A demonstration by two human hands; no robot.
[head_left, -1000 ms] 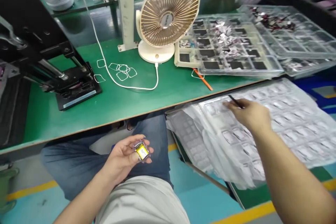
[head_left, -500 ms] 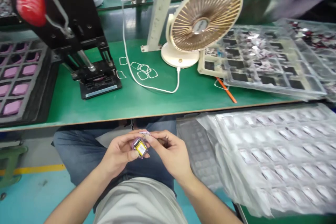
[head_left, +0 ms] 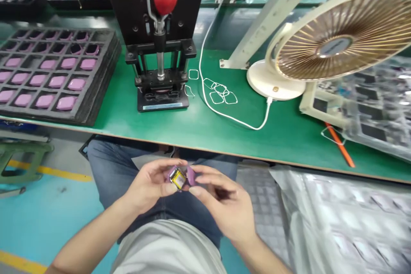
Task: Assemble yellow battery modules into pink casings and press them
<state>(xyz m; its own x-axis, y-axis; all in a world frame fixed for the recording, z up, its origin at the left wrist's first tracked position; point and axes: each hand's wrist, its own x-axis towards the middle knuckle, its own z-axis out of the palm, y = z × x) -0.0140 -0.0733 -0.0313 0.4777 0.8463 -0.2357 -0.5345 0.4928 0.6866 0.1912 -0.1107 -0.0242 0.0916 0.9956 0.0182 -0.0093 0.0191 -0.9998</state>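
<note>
Over my lap, my left hand (head_left: 152, 184) grips a small purple watch-like case (head_left: 177, 178) by its edges. Its inside faces up and shows a yellow-edged, silvery block that looks like a battery. Close beside it on the right, my right hand (head_left: 224, 197) pinches a purple cover (head_left: 190, 176) between thumb and fingers. The cover stands tilted on edge, near the open side of the case. Whether the two parts touch, I cannot tell.
A black hand press (head_left: 160, 64) with a red handle stands on the green bench. To its left is a foam tray (head_left: 86, 107) of purple cases. Thin white gaskets (head_left: 221, 92), a cable and a fan (head_left: 337, 45) sit rightward. Plastic-wrapped trays (head_left: 349, 214) lie at lower right.
My view has swung left, bringing the foam tray and press further in. The purple cover in my right hand has turned upright beside the case; my left hand still holds the case.
</note>
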